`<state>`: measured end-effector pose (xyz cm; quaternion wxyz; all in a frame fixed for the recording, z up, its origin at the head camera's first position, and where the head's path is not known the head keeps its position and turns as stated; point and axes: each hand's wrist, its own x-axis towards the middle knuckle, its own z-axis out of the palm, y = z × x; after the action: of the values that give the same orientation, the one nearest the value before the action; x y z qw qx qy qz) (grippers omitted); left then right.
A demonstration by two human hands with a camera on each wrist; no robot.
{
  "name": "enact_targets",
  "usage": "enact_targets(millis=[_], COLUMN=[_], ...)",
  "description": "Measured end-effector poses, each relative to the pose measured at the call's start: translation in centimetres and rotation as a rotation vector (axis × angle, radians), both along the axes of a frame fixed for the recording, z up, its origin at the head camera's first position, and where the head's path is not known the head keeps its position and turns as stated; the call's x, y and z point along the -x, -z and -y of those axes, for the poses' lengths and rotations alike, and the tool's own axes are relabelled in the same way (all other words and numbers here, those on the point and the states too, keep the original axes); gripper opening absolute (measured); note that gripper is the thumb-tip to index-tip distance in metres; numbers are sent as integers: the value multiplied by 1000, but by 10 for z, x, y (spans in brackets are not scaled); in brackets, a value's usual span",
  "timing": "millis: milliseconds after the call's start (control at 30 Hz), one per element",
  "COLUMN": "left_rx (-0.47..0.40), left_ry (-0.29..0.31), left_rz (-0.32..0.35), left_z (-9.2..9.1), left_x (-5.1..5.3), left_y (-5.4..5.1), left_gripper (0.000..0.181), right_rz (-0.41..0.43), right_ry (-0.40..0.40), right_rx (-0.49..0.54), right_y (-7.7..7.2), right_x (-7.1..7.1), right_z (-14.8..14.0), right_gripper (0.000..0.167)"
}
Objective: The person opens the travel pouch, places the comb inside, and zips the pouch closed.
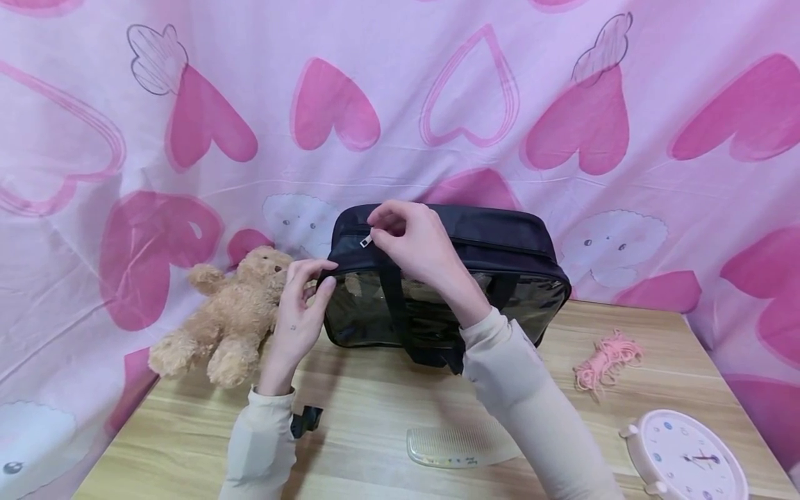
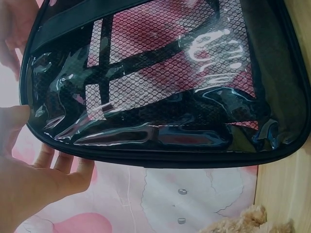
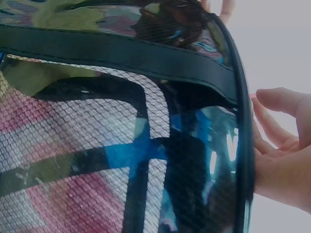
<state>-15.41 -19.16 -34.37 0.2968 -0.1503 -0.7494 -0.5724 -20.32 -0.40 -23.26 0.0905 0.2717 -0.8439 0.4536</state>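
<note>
A black bag (image 1: 537,229) with clear front panels stands upright on the table, its dark strap handle (image 1: 392,305) hanging down the front. My left hand (image 1: 303,312) holds the bag's upper left corner; the left wrist view shows the thumb on the front edge and the other fingers behind it. Over the bag's top, my right hand (image 1: 415,239) has its thumb and index fingertips close together beside a silver zipper pull (image 1: 365,241). Whether they pinch it is hidden. In the right wrist view, the right hand (image 3: 284,141) is at the bag's edge.
A tan teddy bear (image 1: 234,319) leans left of the bag. Pink yarn (image 1: 607,360) and a white clock (image 1: 684,455) lie on the right. A clear comb (image 1: 456,444) and a small black object (image 1: 307,421) lie in front. Behind hangs a pink heart-patterned curtain (image 1: 400,160).
</note>
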Motion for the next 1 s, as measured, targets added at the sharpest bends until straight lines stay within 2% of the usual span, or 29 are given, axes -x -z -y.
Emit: enact_targets(millis=[233,300,467,667,867,1000], left_rx=[15,10,-11,-31,-24,-24], left_ry=[-4,2,17,19,32,24], left_rz=[-9,2,14,-21,-32,-34], left_z=[-8,-9,-10,-10,-12,-11], left_x=[-12,-15,-16,-14,-11,-11], left_y=[-23,-27,-25,-19,-17,-18], left_gripper=[18,18,17,17,18,18], right_rz=[4,-8,-20,1,39,56], right_ry=[-10,-5,-3,-32,-25,-6], right_rx=[36,45,62,129,178,146], right_y=[-6,-7,-3,8,26,44], right_x=[-14,-16,-19,-31,-48,-57], right_z=[-22,-29,-47,-72,-105,-123], right_gripper=[13,12,11,12,12,11])
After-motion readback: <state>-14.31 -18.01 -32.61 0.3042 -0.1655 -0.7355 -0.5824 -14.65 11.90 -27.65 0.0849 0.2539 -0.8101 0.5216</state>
